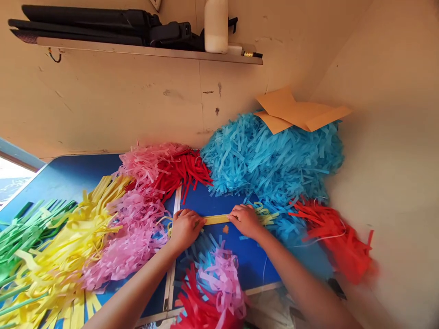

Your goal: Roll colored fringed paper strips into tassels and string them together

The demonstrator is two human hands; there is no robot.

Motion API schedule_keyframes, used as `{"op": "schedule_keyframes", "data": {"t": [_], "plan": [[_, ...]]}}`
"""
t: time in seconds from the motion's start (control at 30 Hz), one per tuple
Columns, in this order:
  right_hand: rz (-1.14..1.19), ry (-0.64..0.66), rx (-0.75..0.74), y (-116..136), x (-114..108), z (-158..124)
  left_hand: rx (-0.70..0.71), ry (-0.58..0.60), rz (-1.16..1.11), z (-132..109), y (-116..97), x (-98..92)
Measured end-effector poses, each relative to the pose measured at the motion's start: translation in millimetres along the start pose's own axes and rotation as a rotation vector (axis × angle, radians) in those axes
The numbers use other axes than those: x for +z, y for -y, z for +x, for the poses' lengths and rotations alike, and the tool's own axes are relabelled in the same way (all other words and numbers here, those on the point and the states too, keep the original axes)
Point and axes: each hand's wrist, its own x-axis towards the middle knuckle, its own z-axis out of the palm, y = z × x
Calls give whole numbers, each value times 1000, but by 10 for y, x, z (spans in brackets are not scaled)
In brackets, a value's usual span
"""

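Observation:
A yellow paper tassel (pixel 217 220) is stretched level between my two hands, above the blue table (pixel 252 256). My left hand (pixel 187 228) is closed on its left end, fingers pinched together. Closed on the other end is my right hand (pixel 246 220), with cut yellow fringe spreading out beyond it to the right. Below the hands lies a bunch of pink fringe (pixel 222 278), with red fringe (pixel 195 304) beside it near the front edge. Close behind my right hand rises a big heap of light blue fringe (pixel 270 155).
To the left lie pink fringe (pixel 133 237), yellow fringe (pixel 65 256) and green fringe (pixel 20 244). Orange paper sheets (pixel 302 112) rest on the blue heap. Red fringe (pixel 339 237) with white string sits at the right. A wall shelf (pixel 137 49) holds a black tripod-like item and a white bottle (pixel 216 27).

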Motion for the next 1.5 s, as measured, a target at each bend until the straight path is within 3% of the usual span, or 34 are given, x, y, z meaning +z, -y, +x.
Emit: {"op": "schedule_keyframes", "data": {"t": [0.17,0.53,0.63,0.73,0.87,1.07,1.3,1.5], "plan": [[-74,-23,94,50,16,60,-29,5,50,38,-57,-5],[-196,-73,141,109,23,65,-31,-11,157,103,-81,-15],[-230,-108,70,182,-59,31,110,-20,179,83,-110,-41],[-245,-33,-147,265,-113,-3,282,25,192,65,-147,-47],[-280,65,-326,300,-81,22,347,30,212,68,-194,-59],[-319,98,-299,259,-96,177,327,-3,229,127,-249,-81],[-349,212,-383,348,-202,237,356,42,227,187,-197,-107],[-311,211,-296,278,-210,372,301,20,208,201,-225,-112]]}}
